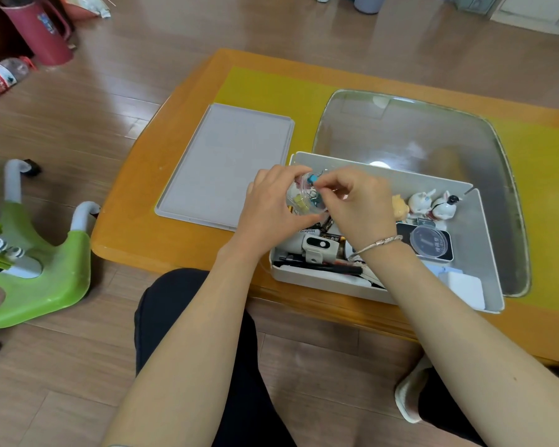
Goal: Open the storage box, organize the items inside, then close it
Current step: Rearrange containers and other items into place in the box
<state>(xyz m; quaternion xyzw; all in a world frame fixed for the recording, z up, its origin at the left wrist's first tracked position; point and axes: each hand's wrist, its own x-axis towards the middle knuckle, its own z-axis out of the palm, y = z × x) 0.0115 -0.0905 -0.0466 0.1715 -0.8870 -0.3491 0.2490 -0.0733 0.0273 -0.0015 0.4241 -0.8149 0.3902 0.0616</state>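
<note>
Storage box (484, 253), white and open-topped, sits on the orange table (149, 195) at its near edge, partly overlapping a clear tray (433, 130). Its flat grey lid (226, 162) lies off, on the table just left of the box.

Left hand (271, 201) grips a small clear container (304, 196) above the box's left end; colourful binder clips show inside it. Right hand (352, 204) pinches a blue clip (312, 179) at the container's mouth, fingers curled; a silver bracelet (376, 245) sits on that wrist.

Inside the box: 2 white rabbit figurines (433, 203) and a yellow figurine (400, 206) along the far wall, a round clear lid (430, 241) resting on a dark device, batteries (328, 225), a white gadget (315, 248), pens (329, 269) along the near wall, and a white adapter (463, 287) at the right end.

On the floor to the left: a green stool (39, 272), a red jug (42, 33), a plastic bottle (4, 77).
</note>
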